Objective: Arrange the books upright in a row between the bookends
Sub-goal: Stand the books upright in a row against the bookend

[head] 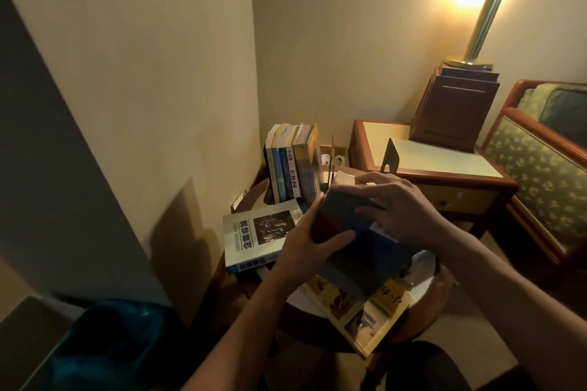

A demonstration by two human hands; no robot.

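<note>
Several books (293,165) stand upright in a row at the back of the small round table (422,267). A thin dark bookend (332,162) rises just right of them. Another black bookend (390,157) stands on the side table to the right. My left hand (306,241) and my right hand (403,209) both grip a dark blue book (346,209), lifted above the table in front of the row. A white book (257,236) lies flat at the left. A yellow picture book (359,311) lies flat at the front, under another dark book (365,267).
A side table (444,159) with a wooden box (454,111) and a lit lamp (482,9) stands at the right. A patterned armchair (546,168) is beyond it. Walls close the corner behind the books. A teal object (111,346) sits at the lower left.
</note>
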